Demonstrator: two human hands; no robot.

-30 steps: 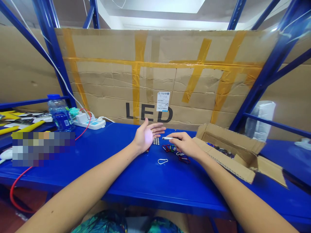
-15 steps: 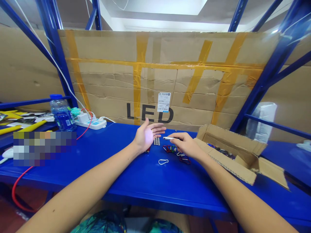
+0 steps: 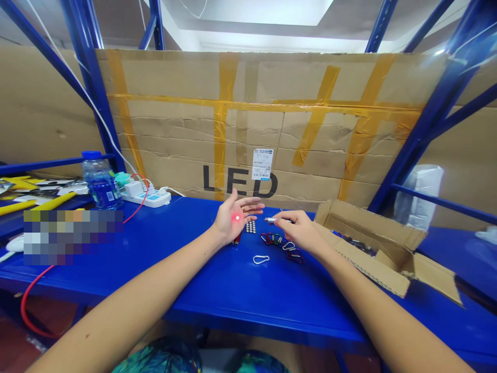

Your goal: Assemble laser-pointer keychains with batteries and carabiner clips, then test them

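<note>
My left hand is raised over the blue table with its palm turned to the right and fingers stretched out. A small red light dot glows on that palm. My right hand pinches a slim silver laser pointer, its tip aimed at the left palm. Below the right hand lie several coloured carabiners. A silver carabiner rests apart, nearer to me. Several small silver button cells are set out in rows between the hands. Something red, partly hidden, lies under my left wrist.
An open cardboard box with dark small items stands to the right. On the left are a bottle of blue liquid, a white power strip, a red cable and yellow-handled tools. A large cardboard sheet closes off the back.
The wide pale violet glow on my left palm has given way to a small red dot. My right hand and the laser pointer have shifted slightly right.
</note>
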